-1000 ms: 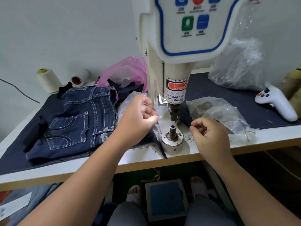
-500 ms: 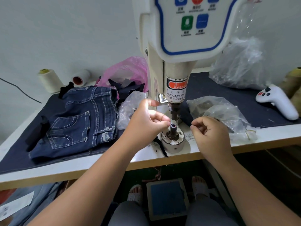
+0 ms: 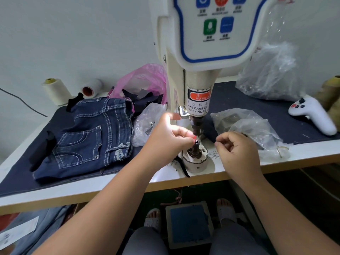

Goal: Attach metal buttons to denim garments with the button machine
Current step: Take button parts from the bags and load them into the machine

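Observation:
The white button machine (image 3: 202,43) stands at the middle of the table, its dark punch (image 3: 196,126) hanging over the round lower die (image 3: 195,155). My left hand (image 3: 169,137) pinches a small dark button part (image 3: 196,141) at the top of the die's post, fingertips lit red. My right hand (image 3: 237,150) hovers just right of the die, fingers curled and thumb against forefinger; nothing shows in it. Folded dark denim shorts (image 3: 88,138) lie to the left on a navy cloth (image 3: 257,100).
Clear bags of metal parts lie left (image 3: 147,124) and right (image 3: 244,126) of the die. Behind are a pink bag (image 3: 145,80), a big clear bag (image 3: 268,74), two thread cones (image 3: 55,91) and a white controller (image 3: 312,115). A foot pedal (image 3: 189,225) sits between my feet.
My left hand moved right and down from beside the machine to the die's post and now pinches at its top. My right hand stayed nearly still.

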A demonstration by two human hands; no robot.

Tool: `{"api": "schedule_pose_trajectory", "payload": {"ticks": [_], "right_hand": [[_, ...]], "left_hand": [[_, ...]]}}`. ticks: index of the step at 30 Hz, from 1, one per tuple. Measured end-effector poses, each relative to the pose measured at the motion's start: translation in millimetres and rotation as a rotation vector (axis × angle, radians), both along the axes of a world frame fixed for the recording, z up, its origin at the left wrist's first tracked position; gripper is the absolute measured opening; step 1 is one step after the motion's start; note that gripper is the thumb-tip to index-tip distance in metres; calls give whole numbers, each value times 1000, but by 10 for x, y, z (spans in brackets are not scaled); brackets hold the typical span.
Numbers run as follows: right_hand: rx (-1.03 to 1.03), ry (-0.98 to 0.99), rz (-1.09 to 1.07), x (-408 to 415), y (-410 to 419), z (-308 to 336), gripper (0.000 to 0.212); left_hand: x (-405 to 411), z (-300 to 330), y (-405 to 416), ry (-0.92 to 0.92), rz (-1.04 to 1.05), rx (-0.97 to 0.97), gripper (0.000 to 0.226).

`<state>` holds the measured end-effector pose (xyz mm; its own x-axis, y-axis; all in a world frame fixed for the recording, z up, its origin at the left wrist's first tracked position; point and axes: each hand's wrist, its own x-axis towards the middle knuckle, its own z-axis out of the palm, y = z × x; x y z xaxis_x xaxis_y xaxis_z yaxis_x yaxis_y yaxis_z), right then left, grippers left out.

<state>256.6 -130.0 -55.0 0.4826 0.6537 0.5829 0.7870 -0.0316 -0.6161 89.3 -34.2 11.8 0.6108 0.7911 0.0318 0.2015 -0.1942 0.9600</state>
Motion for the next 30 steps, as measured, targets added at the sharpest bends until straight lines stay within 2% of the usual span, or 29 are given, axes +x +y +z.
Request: {"api": "schedule_pose_trajectory", "payload": {"ticks": [16,20,24,27,30], "right_hand": [[15,-4,-8,2,0,-1,15],[76,119,24,-7,-23,30,18],[150,309,77,-24,-97,142,29],[188,238,186,-159,-170,248,19],[165,251,320,-283,-186,274,11]], "left_hand": [[-5,3,-13,-34,37,-28,71],[-59,17,-6,-33,103,19,50],[-151,-8,-13,-42,196,103,5],[-200,-36,-65,-6,194,170,11],[-215,-32,-169,32,187,259,14]]}}
